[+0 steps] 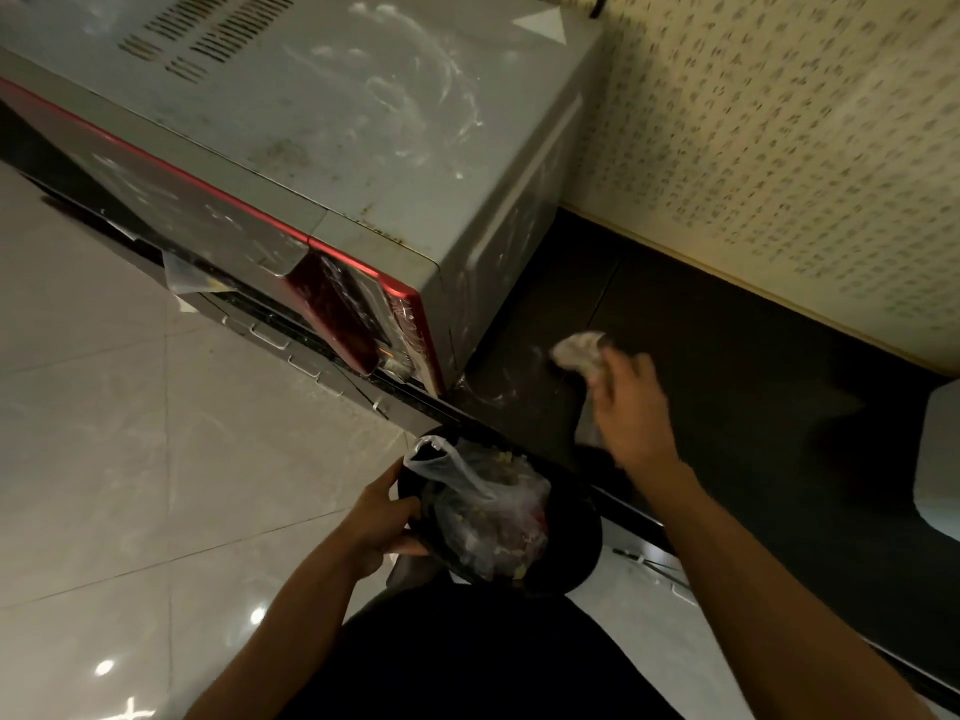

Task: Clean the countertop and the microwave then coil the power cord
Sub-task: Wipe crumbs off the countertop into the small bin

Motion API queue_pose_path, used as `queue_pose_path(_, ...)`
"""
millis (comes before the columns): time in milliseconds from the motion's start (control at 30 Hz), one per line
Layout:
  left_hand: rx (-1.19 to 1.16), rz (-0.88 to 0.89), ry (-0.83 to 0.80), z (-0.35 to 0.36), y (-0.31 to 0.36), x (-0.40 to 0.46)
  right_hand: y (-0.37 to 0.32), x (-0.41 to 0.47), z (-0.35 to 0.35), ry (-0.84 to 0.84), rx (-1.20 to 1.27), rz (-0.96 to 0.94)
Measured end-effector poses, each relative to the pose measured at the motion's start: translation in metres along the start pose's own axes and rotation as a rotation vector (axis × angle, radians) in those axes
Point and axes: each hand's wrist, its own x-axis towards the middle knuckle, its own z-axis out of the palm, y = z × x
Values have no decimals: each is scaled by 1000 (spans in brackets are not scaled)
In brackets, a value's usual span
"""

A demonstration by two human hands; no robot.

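Observation:
A grey microwave (332,127) with a red-trimmed front stands on the dark countertop (727,356); white smears and grime mark its top. My right hand (631,407) is shut on a crumpled pale cloth (579,353) pressed on the countertop just right of the microwave's front corner. My left hand (382,517) grips the rim of a black bin (582,543) held below the counter's edge. Inside the bin is a clear plastic bag (488,506) with scraps. A short black piece of cord (600,5) shows at the top by the wall.
A patterned cream wall (779,148) runs behind the countertop. A white object (940,459) sits at the right edge of the counter. Glossy pale floor tiles (130,459) lie at the left. Drawer handles (270,335) show under the microwave's front.

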Motion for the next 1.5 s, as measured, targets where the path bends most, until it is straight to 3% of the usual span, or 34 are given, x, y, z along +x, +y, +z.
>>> queue_pose_path(67,5,2,4,0,-1,0,9,32,-8,59,-21,154)
queue_pose_path(167,5,-10,6,0,-2,1,10,73,-5,89,-51,195)
queue_pose_path(400,-12,-27,-4,2,-3,-2,-29,55,39,-98,-101,-322)
queue_pose_path(767,12,-8,-12,-5,3,-2,-43,-6,58,-379,-46,-725)
queue_pose_path(833,8,1,-23,-8,3,-3,-38,-13,55,-347,1,-669)
queue_pose_path(1000,-47,3,16,-17,-2,-5,-44,29,31,-9,14,-155)
queue_pose_path(1267,-51,16,40,-35,1,-9,-78,92,49,67,-35,209)
queue_pose_path(1500,-68,70,71,-47,-2,-7,-77,70,65,-106,-179,-139)
